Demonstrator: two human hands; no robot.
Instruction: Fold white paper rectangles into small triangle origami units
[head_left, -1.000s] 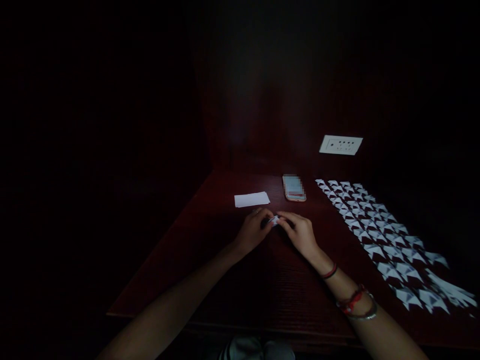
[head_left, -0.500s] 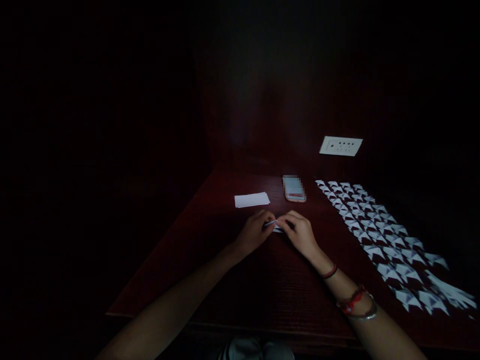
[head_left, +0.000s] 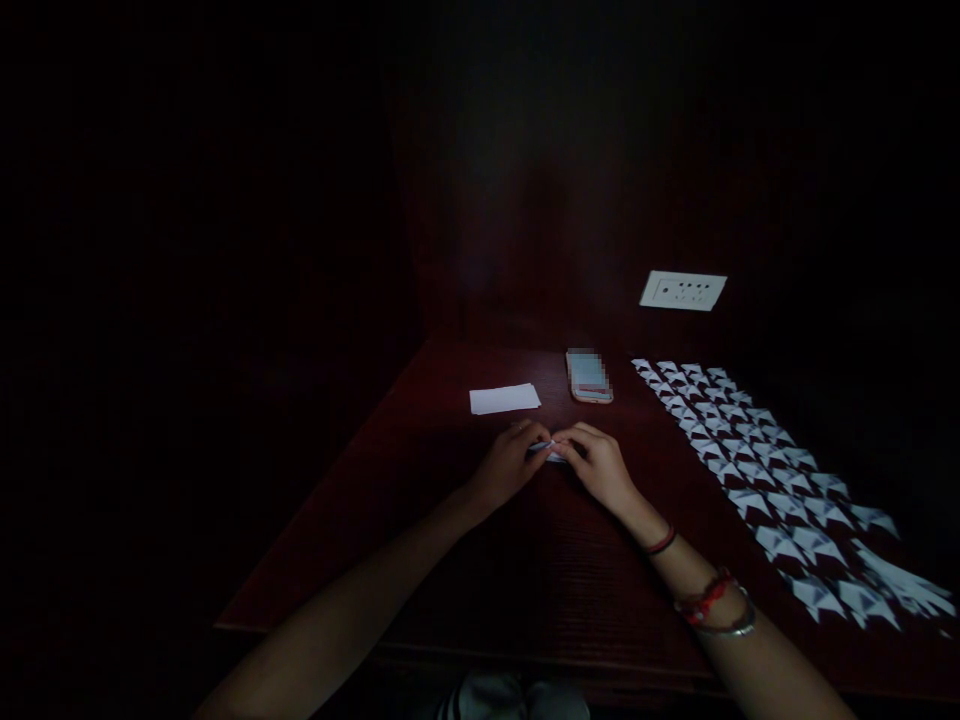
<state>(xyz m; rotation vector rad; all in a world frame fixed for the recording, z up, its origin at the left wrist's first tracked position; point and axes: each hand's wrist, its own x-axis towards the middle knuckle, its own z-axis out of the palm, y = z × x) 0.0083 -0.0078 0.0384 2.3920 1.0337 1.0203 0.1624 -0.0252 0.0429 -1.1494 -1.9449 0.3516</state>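
Observation:
Between my fingertips is a small white piece of folded paper (head_left: 556, 456), mostly covered by the fingers. My left hand (head_left: 513, 462) pinches it from the left, thumb and fingers pressed together. From the right, my right hand (head_left: 598, 466) closes on the same paper, its thumb almost touching the left one. Both hands are low over the dark red table (head_left: 465, 590). Just beyond them lies a flat stack of white paper slips (head_left: 505, 399). The exact folds of the held paper are too small to make out.
A phone (head_left: 589, 376) lies behind my right hand. Along the right side, several rows of folded white paper pieces (head_left: 750, 443) cover the table, with long paper strips (head_left: 904, 580) near the front. A white socket plate (head_left: 683, 291) is on the back wall.
Both hands keep their place with only slight finger movement. The paper between them has tilted a little and sits flatter under the fingertips.

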